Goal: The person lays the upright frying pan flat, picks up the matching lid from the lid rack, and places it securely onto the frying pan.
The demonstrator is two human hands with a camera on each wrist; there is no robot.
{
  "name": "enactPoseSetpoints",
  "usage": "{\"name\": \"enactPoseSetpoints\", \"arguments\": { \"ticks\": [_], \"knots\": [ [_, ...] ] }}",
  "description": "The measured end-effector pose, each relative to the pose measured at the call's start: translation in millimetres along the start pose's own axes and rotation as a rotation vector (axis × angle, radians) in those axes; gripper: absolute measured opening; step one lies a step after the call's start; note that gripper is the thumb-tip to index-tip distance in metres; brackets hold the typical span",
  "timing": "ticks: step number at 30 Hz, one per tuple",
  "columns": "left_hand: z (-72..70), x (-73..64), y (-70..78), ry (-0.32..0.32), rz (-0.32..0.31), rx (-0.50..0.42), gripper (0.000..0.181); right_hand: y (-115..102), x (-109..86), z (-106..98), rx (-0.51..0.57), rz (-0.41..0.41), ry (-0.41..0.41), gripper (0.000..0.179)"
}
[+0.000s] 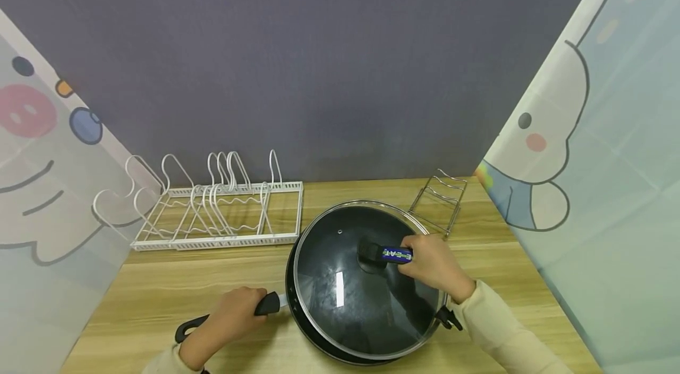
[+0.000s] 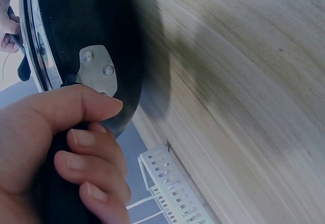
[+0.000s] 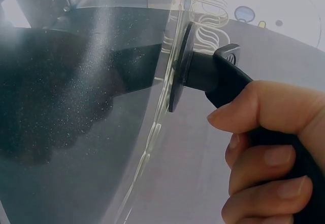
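Observation:
A black frying pan [image 1: 291, 288] with a long handle is at the front middle of the table. My left hand [image 1: 234, 312] grips its black handle [image 1: 267, 304], fingers curled round it in the left wrist view. Over the pan lies a glass lid [image 1: 340, 303] with a metal rim, set slightly off so a dark crescent of pan shows at the left and bottom. My right hand [image 1: 432, 262] holds the lid's black handle [image 3: 228, 82], which bears a blue label. Whether the lid rests fully on the pan's rim, I cannot tell.
A white wire dish rack [image 1: 212, 238] with several upright loops stands at the back left. A small metal wire rack [image 1: 451, 200] is behind the lid at the right. A black piece [image 1: 448, 318] juts out at the lid's lower right. A grey wall [image 1: 340, 67] closes the back.

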State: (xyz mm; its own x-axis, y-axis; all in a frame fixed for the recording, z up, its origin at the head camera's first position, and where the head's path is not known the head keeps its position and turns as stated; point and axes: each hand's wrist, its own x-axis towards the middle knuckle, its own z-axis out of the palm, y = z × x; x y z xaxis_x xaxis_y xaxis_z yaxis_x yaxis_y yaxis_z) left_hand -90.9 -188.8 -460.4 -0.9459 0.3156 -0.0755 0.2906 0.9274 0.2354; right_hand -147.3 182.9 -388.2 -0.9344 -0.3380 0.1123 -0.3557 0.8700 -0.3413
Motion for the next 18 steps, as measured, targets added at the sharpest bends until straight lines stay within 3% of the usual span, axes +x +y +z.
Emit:
{"name": "enactPoseSetpoints", "arguments": {
  "ticks": [18],
  "knots": [
    [0.1,-0.1,0.3,-0.005,0.002,-0.026,0.025,-4.1,2.8,5.4,-0.012,-0.047,-0.009,0.016]
  ]
}}
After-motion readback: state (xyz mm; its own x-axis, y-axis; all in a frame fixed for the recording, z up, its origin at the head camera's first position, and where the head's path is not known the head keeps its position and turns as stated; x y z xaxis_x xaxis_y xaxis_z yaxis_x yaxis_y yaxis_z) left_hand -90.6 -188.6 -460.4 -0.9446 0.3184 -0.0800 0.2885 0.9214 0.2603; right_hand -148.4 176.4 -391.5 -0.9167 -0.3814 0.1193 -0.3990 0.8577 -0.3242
